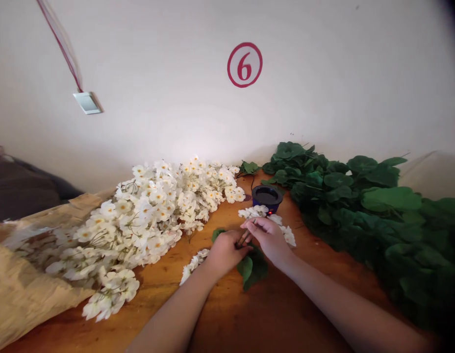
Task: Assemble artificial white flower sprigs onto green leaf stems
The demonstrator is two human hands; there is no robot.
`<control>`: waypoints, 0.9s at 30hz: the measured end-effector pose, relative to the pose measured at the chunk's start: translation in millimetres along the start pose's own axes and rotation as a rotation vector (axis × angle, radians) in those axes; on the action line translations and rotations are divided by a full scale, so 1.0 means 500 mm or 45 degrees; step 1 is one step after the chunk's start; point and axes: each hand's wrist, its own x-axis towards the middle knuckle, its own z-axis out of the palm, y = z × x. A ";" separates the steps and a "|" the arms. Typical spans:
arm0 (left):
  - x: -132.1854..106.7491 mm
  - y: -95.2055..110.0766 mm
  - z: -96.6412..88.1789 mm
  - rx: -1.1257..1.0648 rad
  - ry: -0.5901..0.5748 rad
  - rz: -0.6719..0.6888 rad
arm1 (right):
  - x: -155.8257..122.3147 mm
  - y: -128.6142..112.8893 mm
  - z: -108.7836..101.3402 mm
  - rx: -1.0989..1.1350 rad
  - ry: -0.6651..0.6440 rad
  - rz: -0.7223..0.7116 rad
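The left hand (pixel 224 252) and right hand (pixel 269 239) pinched a brown stem (pixel 244 238) between them over the table (pixel 157 277), seemingly to steady it above green leaves (pixel 256 269), while the white-flower heap (pixel 150 211) and leaf heap (pixel 338 206) flanked them, presumably for easy reach.

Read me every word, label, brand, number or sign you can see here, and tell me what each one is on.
"6": a red, circled number on the wall.
Pot: no readable text; any marking is too small or blurred.
Switch: no readable text either.
No other words, labels or brands can be read.
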 end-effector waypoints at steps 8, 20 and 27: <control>-0.004 0.003 0.003 -0.003 0.207 -0.041 | 0.003 -0.006 0.009 0.152 0.118 0.117; -0.004 -0.007 0.006 -0.043 0.106 -0.170 | -0.004 0.005 0.003 -0.247 0.192 -0.081; -0.005 -0.012 0.005 -0.108 0.084 -0.120 | -0.035 -0.068 0.030 -0.801 0.355 -0.760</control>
